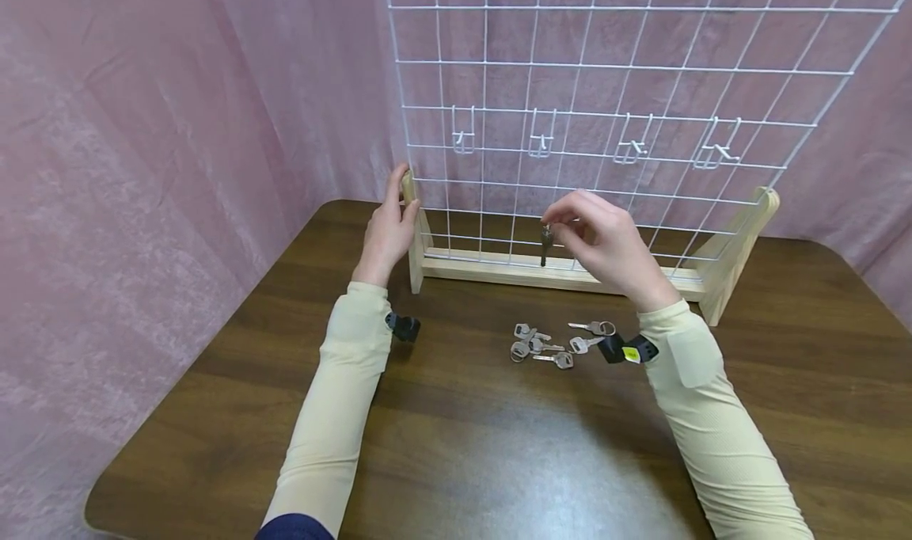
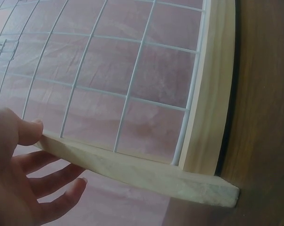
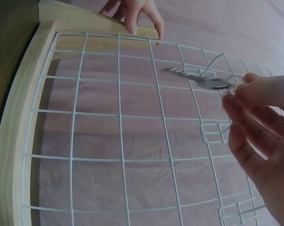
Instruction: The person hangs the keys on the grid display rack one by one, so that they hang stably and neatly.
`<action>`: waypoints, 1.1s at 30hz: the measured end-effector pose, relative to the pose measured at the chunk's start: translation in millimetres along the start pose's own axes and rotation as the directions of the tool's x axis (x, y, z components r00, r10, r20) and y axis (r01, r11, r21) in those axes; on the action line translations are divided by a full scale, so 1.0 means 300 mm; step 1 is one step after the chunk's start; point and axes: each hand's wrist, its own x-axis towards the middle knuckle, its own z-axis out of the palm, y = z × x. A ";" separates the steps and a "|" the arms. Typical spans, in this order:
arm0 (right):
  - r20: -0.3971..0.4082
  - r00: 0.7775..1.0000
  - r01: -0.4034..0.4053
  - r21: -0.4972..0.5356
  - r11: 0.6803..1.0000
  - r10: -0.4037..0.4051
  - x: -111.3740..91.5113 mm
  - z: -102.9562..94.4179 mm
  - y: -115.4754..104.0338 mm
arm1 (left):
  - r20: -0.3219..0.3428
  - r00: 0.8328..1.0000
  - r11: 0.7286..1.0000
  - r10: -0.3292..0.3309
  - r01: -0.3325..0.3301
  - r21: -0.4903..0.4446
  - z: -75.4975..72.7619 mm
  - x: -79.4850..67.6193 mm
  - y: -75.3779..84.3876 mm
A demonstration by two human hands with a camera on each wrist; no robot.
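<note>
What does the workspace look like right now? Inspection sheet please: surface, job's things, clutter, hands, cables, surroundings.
Surface: dark wooden table, rounded corners.
Job's things: white wire rack upright in a wooden frame, four hooks on it, all bare; one key held in front of the rack; loose keys lying on the table before the frame.
Clutter: nothing seen.
Hands: left hand holds the frame's left post; right hand pinches the key by its top, blade hanging down.
Cables: nothing seen; black wrist devices on both sleeves.
Surroundings: pink cloth backdrop behind and to the sides.
</note>
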 end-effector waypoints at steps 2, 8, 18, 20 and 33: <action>-0.032 0.999 0.011 0.016 1.000 -0.011 0.000 -0.004 -0.001 | 0.002 1.000 1.000 -0.003 0.003 0.000 0.001 0.000 0.001; -0.107 0.994 0.025 0.039 0.999 -0.020 0.011 -0.040 -0.011 | 0.000 1.000 1.000 0.004 -0.004 -0.004 0.012 0.001 0.005; -0.099 0.987 0.120 -0.092 0.989 -0.129 0.142 -0.166 -0.051 | 0.001 1.000 1.000 -0.005 0.005 -0.019 0.040 -0.017 0.013; -0.060 0.986 0.149 -0.131 0.980 -0.158 0.180 -0.197 -0.063 | 0.000 1.000 1.000 -0.007 0.007 -0.023 0.044 -0.018 0.012; -0.056 0.981 0.165 -0.278 0.946 -0.187 0.381 -0.317 -0.158 | 0.004 1.000 0.999 -0.031 0.031 -0.024 0.043 -0.020 -0.002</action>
